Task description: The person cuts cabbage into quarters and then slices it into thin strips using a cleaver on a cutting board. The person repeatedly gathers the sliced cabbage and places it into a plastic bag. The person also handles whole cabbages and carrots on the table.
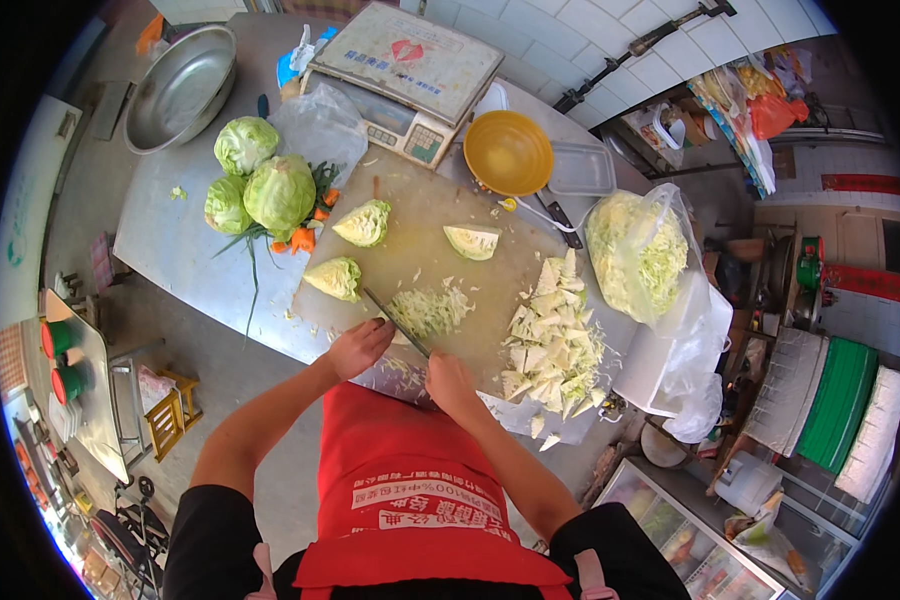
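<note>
My right hand (450, 381) grips a kitchen knife (394, 321), its blade slanting away to the upper left over the cutting board (409, 191). Beside the blade is my left hand (361, 348), fingers curled at the board's near edge; whether it holds anything is hidden. Finely shredded cabbage (431, 309) lies just right of the blade. Past the knife tip rests a cabbage wedge (335, 279), with another cabbage wedge (363, 223) behind it. A third cut cabbage piece (472, 241) sits farther right. At the board's right side is a heap of chopped cabbage (553, 337).
Several whole cabbages (279, 193) stand on the metal table (172, 232) by carrot pieces (303, 241). Behind the board are a weighing scale (409, 64) and a yellow bowl (508, 154). A second knife (562, 221) lies near a bag of shredded cabbage (639, 255). A metal basin (184, 90) is far left.
</note>
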`<state>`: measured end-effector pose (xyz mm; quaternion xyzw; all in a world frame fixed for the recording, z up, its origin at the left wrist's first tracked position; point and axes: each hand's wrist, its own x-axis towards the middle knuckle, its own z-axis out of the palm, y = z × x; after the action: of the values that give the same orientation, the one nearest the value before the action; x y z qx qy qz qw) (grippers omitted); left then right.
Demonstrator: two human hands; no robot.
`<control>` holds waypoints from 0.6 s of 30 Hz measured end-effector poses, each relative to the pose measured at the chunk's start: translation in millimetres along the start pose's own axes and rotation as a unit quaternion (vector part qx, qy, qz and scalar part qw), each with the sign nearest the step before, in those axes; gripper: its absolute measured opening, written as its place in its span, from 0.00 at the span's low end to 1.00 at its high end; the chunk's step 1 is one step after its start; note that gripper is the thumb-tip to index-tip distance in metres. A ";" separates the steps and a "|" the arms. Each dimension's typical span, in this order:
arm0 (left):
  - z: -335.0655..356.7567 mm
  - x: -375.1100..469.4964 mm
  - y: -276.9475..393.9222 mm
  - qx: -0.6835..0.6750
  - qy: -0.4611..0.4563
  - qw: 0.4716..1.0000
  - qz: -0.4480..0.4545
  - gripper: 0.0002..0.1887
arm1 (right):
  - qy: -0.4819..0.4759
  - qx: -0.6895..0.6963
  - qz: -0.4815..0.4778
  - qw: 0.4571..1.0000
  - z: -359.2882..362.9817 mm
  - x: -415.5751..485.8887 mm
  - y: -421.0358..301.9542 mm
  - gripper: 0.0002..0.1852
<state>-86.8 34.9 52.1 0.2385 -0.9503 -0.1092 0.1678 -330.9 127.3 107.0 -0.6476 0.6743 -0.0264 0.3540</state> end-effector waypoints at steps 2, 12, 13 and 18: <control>3.8 -3.5 -0.4 0.009 0.003 1.000 0.005 0.21 | -0.009 0.006 0.007 1.000 -14.4 -2.3 -4.1 0.04; -9.9 -3.0 13.4 -0.081 0.012 0.993 -0.082 0.20 | -0.007 0.016 -0.020 1.000 -7.9 3.4 3.5 0.06; -4.6 -3.5 18.2 -0.098 0.006 0.990 -0.103 0.19 | -0.007 0.017 -0.025 1.000 -8.4 0.7 2.8 0.06; 15.3 -1.8 36.6 -0.081 0.051 0.980 -0.173 0.18 | -0.022 -0.015 -0.010 1.000 -3.3 -11.1 10.0 0.05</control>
<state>-106.2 69.3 48.1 0.3905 -0.8729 -0.2005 0.2131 -342.1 137.4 109.4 -0.6595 0.6605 -0.0059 0.3589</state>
